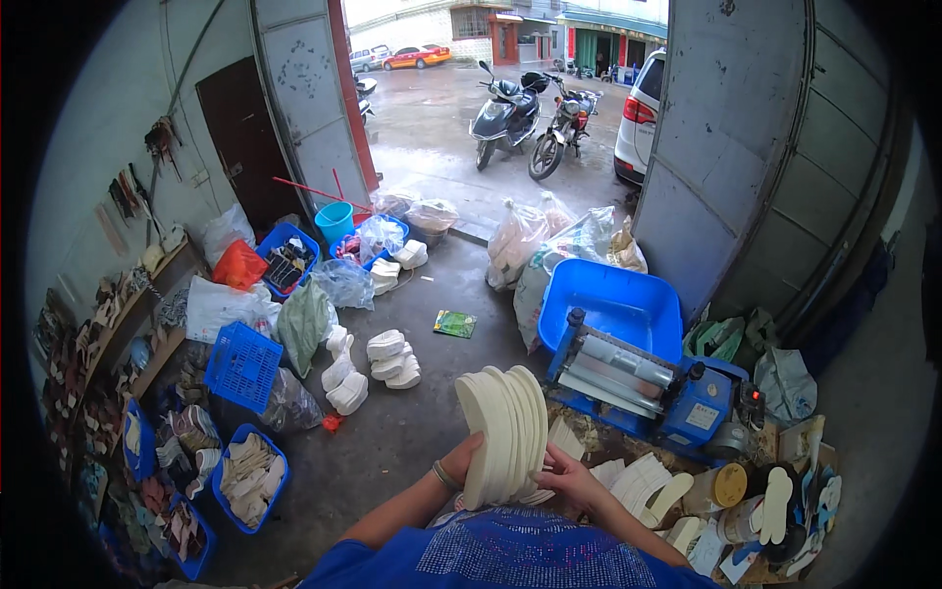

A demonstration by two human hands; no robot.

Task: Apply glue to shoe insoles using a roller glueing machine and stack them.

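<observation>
wet concrete floor point(412, 432), both hands gripping stacked pale foam insoles point(505, 427) (oval, smooth)

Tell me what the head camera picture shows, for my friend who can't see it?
A person's left hand and right hand hold up a fanned stack of cream shoe insoles in front of a blue roller machine. More insoles fill blue baskets and lie in piles on the concrete floor. Through the open doorway, motorbikes are parked on a wet street.

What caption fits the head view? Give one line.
Both hands, left hand and right hand, hold a stack of pale insoles beside a blue roller machine.
</observation>
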